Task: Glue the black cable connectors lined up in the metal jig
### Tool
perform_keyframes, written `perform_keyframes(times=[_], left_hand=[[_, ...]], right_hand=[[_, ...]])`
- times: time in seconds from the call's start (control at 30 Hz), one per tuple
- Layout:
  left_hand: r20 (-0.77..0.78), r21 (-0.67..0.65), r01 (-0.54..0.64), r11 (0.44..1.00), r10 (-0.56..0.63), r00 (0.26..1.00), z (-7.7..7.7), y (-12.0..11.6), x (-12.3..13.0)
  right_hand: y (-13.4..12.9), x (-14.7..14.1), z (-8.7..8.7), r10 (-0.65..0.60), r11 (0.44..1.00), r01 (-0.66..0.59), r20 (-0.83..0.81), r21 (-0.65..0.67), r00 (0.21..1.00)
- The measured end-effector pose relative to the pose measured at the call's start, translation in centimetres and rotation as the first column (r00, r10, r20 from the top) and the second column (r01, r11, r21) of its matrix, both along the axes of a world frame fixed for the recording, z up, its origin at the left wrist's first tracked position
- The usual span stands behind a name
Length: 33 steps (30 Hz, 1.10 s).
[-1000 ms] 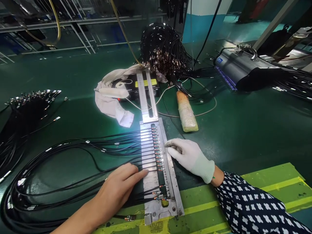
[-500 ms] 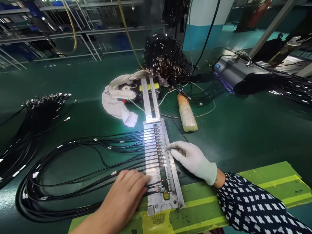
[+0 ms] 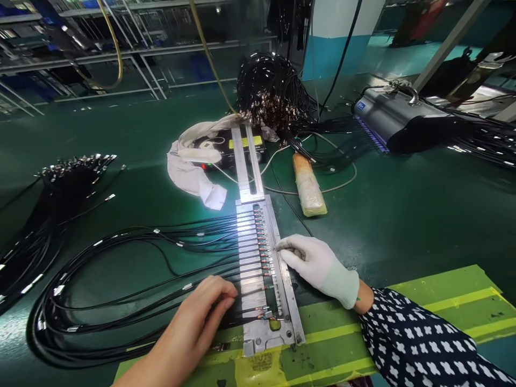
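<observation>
Head view: right hand [image 3: 318,266] at fixture [image 3: 282,279] edge, tabletop [image 3: 382,215] rightward.

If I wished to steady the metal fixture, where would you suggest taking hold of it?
Probably along the right edge of the metal fixture, coming from the right with the right hand: that long side is straight, while black cables cross the left edge.

At lower centre, the left hand [image 3: 201,309] has shifted from the metal fixture [image 3: 253,334] to just beside its left edge.
</observation>
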State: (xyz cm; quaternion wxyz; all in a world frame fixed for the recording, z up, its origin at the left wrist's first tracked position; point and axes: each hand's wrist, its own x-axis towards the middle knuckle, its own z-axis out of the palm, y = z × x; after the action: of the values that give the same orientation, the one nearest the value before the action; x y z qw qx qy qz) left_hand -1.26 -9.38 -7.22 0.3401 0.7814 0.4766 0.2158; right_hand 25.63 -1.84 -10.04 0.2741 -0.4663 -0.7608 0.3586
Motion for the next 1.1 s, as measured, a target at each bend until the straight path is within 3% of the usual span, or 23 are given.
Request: perform_keyframes(times=[0.13,0.23,0.47,0.73,0.97,1.1], left_hand=[[-0.052,0.247,0.096,0.964,-0.086,0.995,-0.4,1.0,-0.2],[-0.119,0.343,0.162,0.925,-0.129,0.985,-1.3,1.3,-0.7],[-0.257,0.380,0.319,0.868,-0.233,0.938,-2.8,1.4,-1.7],[-0.379,0.397,0.406,0.823,-0.256,0.889,-2.3,1.5,-2.0],[-0.423,0.397,0.326,0.858,-0.144,0.895,-2.4,0.3,-1.9],[-0.484,0.470,0.341,0.814,-0.086,0.871,-2.7,0.1,-1.3]], right_hand=[[0.0,0.0,0.0,-0.001,1.000,0.001,0.003,0.007,1.000],[0.1,0.0,0.1,0.006,1.000,-0.006,0.001,0.015,1.000],[0.2,-0.1,0.1,0.011,0.999,-0.011,-0.003,0.031,1.000],[0.2,-0.1,0.1,0.010,0.999,-0.010,-0.004,0.037,1.000],[0.3,-0.1,0.0,0.016,0.999,-0.016,0.000,0.030,1.000],[0.3,-0.1,0.0,0.010,0.999,-0.010,0.000,0.033,1.000]])
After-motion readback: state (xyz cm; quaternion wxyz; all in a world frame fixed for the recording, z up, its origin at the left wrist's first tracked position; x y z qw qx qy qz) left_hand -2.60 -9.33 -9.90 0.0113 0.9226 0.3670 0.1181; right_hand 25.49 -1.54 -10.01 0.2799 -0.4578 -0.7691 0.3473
